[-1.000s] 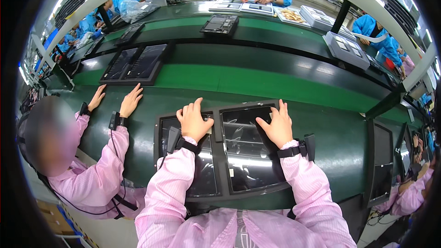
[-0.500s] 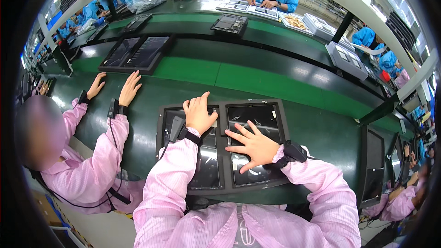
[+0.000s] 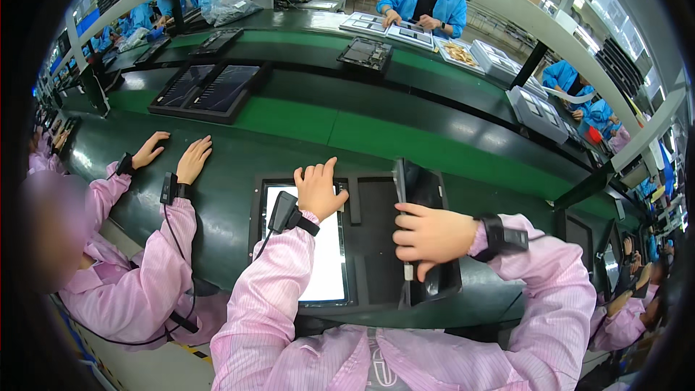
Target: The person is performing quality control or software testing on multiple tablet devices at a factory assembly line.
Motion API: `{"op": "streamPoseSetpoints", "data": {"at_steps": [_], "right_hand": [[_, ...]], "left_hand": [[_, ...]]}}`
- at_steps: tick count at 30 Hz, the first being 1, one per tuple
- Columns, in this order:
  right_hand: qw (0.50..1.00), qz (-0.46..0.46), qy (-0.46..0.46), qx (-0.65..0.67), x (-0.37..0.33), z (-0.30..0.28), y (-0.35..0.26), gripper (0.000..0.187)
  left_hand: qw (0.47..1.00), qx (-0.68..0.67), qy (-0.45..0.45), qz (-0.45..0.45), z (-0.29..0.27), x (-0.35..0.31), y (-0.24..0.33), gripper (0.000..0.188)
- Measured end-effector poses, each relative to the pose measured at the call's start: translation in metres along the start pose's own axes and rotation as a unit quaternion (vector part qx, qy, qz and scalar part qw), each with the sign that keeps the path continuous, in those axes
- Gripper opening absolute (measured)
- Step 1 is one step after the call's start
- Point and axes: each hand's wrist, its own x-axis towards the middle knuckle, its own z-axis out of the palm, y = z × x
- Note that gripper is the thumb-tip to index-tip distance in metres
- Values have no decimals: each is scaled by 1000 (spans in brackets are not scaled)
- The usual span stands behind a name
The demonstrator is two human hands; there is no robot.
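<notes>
A black foam tray (image 3: pixel 379 239) with two compartments lies on the green bench in front of me. The left compartment holds a flat display panel (image 3: pixel 327 264), its surface glowing white. My left hand (image 3: pixel 320 190) rests at that panel's upper right corner, fingers spread, holding nothing I can see. With my right hand (image 3: pixel 433 234) I grip a second, dark display panel (image 3: pixel 420 182) by its left edge, fingers wrapped over it. It is tilted up out of the right compartment, whose bare floor shows at its left. Its lower right part reaches past the tray's side.
Left of me, a person in pink lays both hands (image 3: pixel 193 161) on the bench. Another two-panel tray (image 3: pixel 206 91) sits on the far side beside the green belt strip (image 3: pixel 304 124). An opened tablet-like device (image 3: pixel 365 54) lies beyond. A post (image 3: pixel 585 187) rises at right.
The left panel has turned from dark to glowing white. My right hand, spread flat over the right panel before, has closed on its edge and raised it, tilted, toward the right.
</notes>
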Motion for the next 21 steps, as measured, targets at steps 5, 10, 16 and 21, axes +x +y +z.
{"op": "streamPoseSetpoints", "data": {"at_steps": [5, 10, 16, 21], "right_hand": [[991, 8, 92, -93, -29, -18, -13, 46], [919, 258, 292, -54, -54, -28, -25, 46], [705, 472, 480, 223, -25, -22, -42, 56], [620, 495, 541, 279, -32, 37, -2, 55]], "left_hand": [[1000, 16, -10, -1, -1, 0, -6, 76], [1000, 8, 1, 10, 2, 2, -16, 77], [998, -41, -39, -3, -5, 4, -22, 81], [991, -123, -42, -23, -22, 9, -33, 83]]}}
